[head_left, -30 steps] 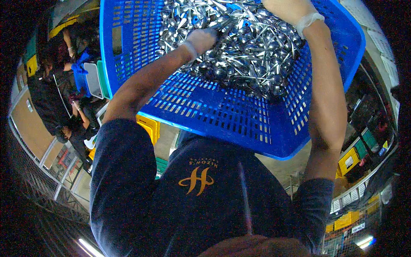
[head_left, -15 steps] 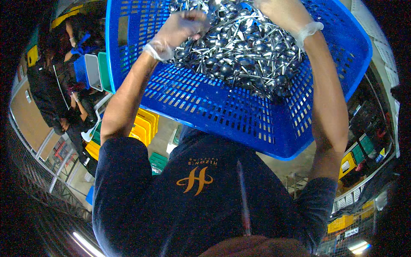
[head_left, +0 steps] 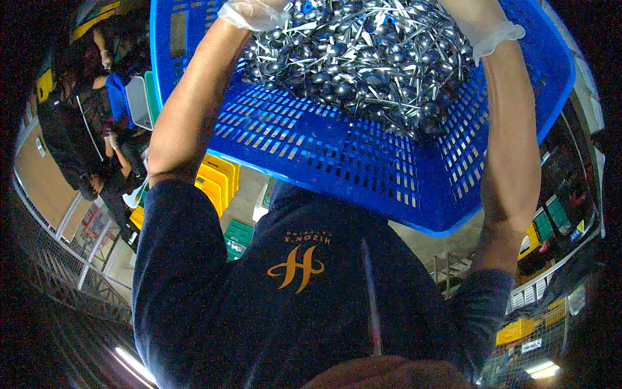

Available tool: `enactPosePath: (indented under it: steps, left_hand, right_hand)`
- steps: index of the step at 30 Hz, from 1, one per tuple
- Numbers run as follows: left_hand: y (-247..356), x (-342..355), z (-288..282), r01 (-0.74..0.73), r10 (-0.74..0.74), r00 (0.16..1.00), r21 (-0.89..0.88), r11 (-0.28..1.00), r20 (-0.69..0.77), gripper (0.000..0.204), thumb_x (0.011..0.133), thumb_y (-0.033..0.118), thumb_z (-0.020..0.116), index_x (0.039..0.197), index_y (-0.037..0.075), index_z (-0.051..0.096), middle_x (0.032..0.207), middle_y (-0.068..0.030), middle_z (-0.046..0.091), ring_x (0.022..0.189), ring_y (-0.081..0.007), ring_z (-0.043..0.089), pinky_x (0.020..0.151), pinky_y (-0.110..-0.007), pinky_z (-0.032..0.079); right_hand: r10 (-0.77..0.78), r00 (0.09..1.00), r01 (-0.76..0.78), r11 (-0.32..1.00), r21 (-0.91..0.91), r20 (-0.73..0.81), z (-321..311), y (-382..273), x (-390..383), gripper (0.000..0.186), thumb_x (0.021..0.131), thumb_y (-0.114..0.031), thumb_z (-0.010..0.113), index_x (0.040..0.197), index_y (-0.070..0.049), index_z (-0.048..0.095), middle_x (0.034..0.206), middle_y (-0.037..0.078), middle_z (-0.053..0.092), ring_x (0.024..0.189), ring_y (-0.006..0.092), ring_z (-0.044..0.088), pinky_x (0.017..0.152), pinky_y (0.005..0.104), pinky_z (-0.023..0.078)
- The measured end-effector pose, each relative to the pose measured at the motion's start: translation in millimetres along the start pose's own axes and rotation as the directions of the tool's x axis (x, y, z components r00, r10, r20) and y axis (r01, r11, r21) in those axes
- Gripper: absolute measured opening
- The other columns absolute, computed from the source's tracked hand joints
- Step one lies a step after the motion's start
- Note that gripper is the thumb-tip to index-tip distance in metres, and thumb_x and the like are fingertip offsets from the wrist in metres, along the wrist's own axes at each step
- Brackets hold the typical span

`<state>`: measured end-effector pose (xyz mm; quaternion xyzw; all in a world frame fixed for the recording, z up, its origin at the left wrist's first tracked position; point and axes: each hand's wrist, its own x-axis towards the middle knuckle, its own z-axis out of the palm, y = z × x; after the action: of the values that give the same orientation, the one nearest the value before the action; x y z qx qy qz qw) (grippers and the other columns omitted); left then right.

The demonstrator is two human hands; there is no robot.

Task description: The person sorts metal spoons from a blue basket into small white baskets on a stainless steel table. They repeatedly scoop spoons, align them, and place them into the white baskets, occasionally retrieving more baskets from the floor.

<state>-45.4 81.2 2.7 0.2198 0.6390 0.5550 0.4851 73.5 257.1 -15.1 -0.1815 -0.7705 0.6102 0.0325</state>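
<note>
A large blue plastic basket (head_left: 433,194) fills the far half of the view, in front of a person in a dark shirt (head_left: 214,311). In it lies a heap of shiny metal spoons (head_left: 369,71), pointing every way. The sloping sides appear to keep the loose heap together, and the slots probably let water and air through. The spoons gather toward the far side, leaving much of the near wall bare.

Both arms reach over the basket, one on each side, so the middle of the heap is in plain sight between them. The left hand (head_left: 260,10) is above the heap's far left edge, and the right hand (head_left: 476,18) by its far right edge. Each wears a thin clear glove (head_left: 499,40), likely for cleanliness. The fingers of both are cut off by the top of the view, so I cannot tell how wide they are or whether they grip anything.

The near rim stands between body and spoons, and the forearms hide parts of the side walls. What supports the basket is hidden. On the left, beyond the arm, are yellow crates (head_left: 217,185), a green crate (head_left: 238,238), a grey bin (head_left: 139,100) and a co-worker (head_left: 68,142) in dark clothes. More yellow crates stand to the right.
</note>
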Motion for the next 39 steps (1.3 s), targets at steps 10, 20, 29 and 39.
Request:
enactPosePath:
  steps: [10,20,29,39]
  left_hand:
    - [-212,47,-88,0.217,-0.1,0.971,0.976,-0.002,-0.216,0.104,0.085,0.069,0.066,0.164,0.02,0.02,0.156,-0.0452,0.022,0.139,-0.0642,0.035,0.117,-0.058,0.036]
    - [-216,-67,-9,-0.048,-0.45,0.887,0.991,0.122,0.098,0.083,0.087,0.076,0.056,0.157,0.035,0.041,0.162,-0.0284,0.027,0.137,-0.0583,0.041,0.107,-0.064,0.042]
    - [-167,-11,32,-0.218,-0.62,0.638,0.879,0.423,0.457,0.054,0.095,0.056,0.055,0.128,0.016,0.071,0.106,-0.0191,0.075,0.099,-0.0388,0.072,0.094,-0.05,0.055]
    - [-202,57,-81,0.089,0.217,0.971,0.995,0.053,-0.099,0.021,0.096,0.028,0.063,0.107,0.015,0.075,0.104,-0.0164,0.072,0.093,-0.0344,0.074,0.077,-0.046,0.061]
  right_hand:
    - [-0.128,0.991,0.12,0.976,-0.181,-0.037,-7,-4,1,0.033,0.106,-0.026,0.053,0.092,0.003,0.059,0.078,0.001,0.056,0.071,0.0113,0.05,0.066,0.0325,0.044]
    - [-0.323,0.931,0.272,0.925,-0.263,-0.172,10,-28,6,0.032,0.105,-0.026,0.052,0.094,0.004,0.054,0.081,0.024,0.055,0.074,0.0297,0.053,0.074,0.0419,0.045]
    - [-0.261,0.919,0.124,0.902,-0.415,-0.294,-28,-15,-6,0.028,0.104,-0.021,0.055,0.091,0.003,0.053,0.078,0.027,0.053,0.068,0.0383,0.05,0.068,0.0431,0.045]
    - [-0.266,0.945,0.18,0.908,-0.378,-0.189,-13,-13,0,0.024,0.103,-0.018,0.058,0.092,0.003,0.054,0.075,0.028,0.054,0.064,0.0407,0.049,0.062,0.0444,0.044]
